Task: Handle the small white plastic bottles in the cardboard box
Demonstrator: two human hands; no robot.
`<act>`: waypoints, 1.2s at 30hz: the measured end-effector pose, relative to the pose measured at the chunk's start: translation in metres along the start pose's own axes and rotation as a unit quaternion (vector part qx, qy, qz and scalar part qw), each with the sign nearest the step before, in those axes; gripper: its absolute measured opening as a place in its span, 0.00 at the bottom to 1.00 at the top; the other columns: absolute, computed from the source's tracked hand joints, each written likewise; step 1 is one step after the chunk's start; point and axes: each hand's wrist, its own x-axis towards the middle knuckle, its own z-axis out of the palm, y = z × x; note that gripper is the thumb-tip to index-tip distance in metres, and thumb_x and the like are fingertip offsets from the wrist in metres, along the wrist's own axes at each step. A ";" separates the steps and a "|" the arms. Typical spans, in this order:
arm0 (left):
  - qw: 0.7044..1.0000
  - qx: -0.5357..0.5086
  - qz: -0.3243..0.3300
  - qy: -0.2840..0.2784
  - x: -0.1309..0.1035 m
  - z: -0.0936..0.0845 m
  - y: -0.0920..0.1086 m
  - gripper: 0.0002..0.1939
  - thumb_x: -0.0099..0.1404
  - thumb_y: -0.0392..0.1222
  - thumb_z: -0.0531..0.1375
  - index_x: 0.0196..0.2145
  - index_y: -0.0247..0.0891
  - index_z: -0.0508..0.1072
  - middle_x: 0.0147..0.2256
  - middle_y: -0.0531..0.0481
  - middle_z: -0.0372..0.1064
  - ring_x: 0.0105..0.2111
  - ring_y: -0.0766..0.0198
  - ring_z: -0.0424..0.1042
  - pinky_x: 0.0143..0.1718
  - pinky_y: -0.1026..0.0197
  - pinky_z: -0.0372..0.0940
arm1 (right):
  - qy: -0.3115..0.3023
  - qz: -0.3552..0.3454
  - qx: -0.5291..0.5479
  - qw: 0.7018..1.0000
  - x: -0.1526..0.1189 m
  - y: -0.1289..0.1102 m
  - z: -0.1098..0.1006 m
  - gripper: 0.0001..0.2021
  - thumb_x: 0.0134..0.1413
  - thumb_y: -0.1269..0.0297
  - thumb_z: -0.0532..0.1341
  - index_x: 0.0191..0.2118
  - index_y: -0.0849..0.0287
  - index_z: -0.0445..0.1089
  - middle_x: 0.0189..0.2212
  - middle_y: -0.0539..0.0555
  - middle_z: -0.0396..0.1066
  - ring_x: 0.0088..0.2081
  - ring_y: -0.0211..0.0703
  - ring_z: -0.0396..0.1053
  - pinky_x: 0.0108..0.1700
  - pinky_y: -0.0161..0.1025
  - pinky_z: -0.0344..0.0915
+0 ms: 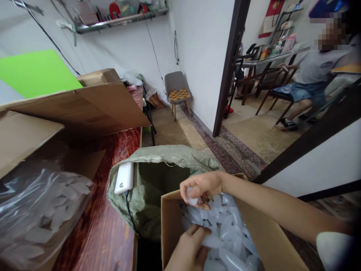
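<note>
A cardboard box (171,226) in front of me is filled with translucent white plastic pieces (229,241), many of them long and rounded. Over its far side, my right hand (201,188) curls its fingers round one small translucent piece (193,195). Lower down, my left hand (188,248) reaches into the box, its fingers closed against the end of a longer translucent piece (213,241). The exact kind of these pieces cannot be made out.
Behind the box, an open green woven sack (152,192) hangs by the table edge, with a white power bank (124,177) and cable on it. A clear bag (42,218) of similar pieces lies left on the reddish wooden table (98,210). A person (316,71) sits beyond the doorway.
</note>
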 end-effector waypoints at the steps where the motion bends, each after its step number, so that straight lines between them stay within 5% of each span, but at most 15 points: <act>1: 1.000 -0.009 -0.002 0.013 0.000 -0.001 0.000 0.25 0.52 0.25 0.55 0.47 0.40 0.71 0.44 0.45 0.71 0.41 0.59 0.71 0.42 0.63 0.64 | 0.009 -0.019 0.020 1.000 0.001 -0.001 0.000 0.23 0.44 0.48 0.70 0.37 0.61 0.65 0.24 0.46 0.68 0.19 0.34 0.68 0.19 0.31 0.66; 9: 0.984 -0.108 -0.034 0.139 0.001 -0.014 0.007 0.12 0.65 0.43 0.55 0.45 0.38 0.72 0.40 0.44 0.73 0.41 0.57 0.71 0.44 0.60 0.64 | 0.119 -0.109 0.101 0.982 0.001 0.003 -0.018 0.15 0.58 0.53 0.61 0.36 0.61 0.63 0.25 0.46 0.62 0.20 0.28 0.60 0.15 0.24 0.50; 16: 0.926 -0.262 -0.082 0.260 0.005 -0.015 0.014 0.24 0.61 0.59 0.58 0.45 0.36 0.71 0.38 0.45 0.73 0.37 0.57 0.72 0.36 0.59 0.71 | 0.212 -0.133 0.047 0.967 0.000 0.012 -0.036 0.13 0.64 0.57 0.57 0.41 0.64 0.67 0.30 0.49 0.67 0.22 0.29 0.62 0.21 0.28 0.61; 28: 0.874 -0.321 -0.053 0.362 0.009 -0.029 -0.013 0.28 0.56 0.61 0.63 0.44 0.34 0.70 0.33 0.47 0.73 0.28 0.60 0.73 0.26 0.62 0.70 | 0.202 -0.101 -0.160 0.961 0.015 0.008 -0.027 0.10 0.62 0.63 0.59 0.45 0.63 0.66 0.29 0.47 0.65 0.23 0.30 0.61 0.22 0.29 0.61; 31: 0.860 -0.331 -0.042 0.387 0.010 -0.032 -0.014 0.29 0.55 0.61 0.64 0.43 0.33 0.71 0.31 0.46 0.74 0.26 0.60 0.73 0.25 0.62 0.69 | 0.184 -0.080 -0.246 0.948 0.018 0.009 -0.021 0.11 0.58 0.62 0.62 0.44 0.63 0.67 0.28 0.47 0.65 0.24 0.31 0.61 0.25 0.31 0.61; 36: 0.813 -0.339 -0.028 0.473 0.017 -0.029 -0.016 0.31 0.52 0.67 0.63 0.39 0.36 0.70 0.21 0.52 0.71 0.18 0.64 0.68 0.18 0.66 0.63 | 0.152 -0.057 -0.420 0.893 0.025 0.007 -0.009 0.20 0.35 0.58 0.73 0.38 0.59 0.75 0.33 0.49 0.69 0.36 0.41 0.66 0.40 0.38 0.62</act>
